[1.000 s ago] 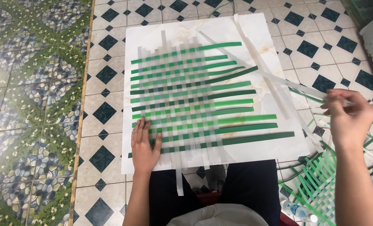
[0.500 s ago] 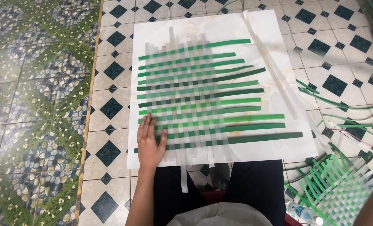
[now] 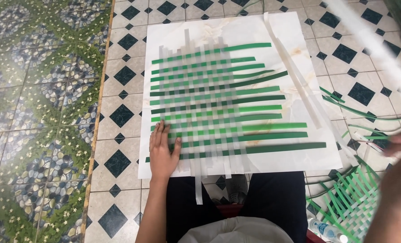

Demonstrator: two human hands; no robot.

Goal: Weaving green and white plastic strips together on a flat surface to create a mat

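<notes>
Seen from my remote feed: a half-woven mat (image 3: 218, 108) of green and translucent white plastic strips lies on a white marbled board (image 3: 254, 40) set on the tiled floor (image 3: 124, 112). My left hand (image 3: 163, 150) lies flat, fingers spread, pressing the mat's lower-left corner. My right hand (image 3: 400, 141) sits blurred at the frame's right edge; I cannot tell whether it pinches anything, though a long white strip (image 3: 371, 42) streaks across the upper right. By my reckoning the left portion is woven, while the green strips' right ends lie free, awaiting more white uprights. Spare white strips (image 3: 295, 74) rest on the board's right side; a finished woven piece (image 3: 353, 200) lies at lower right.
</notes>
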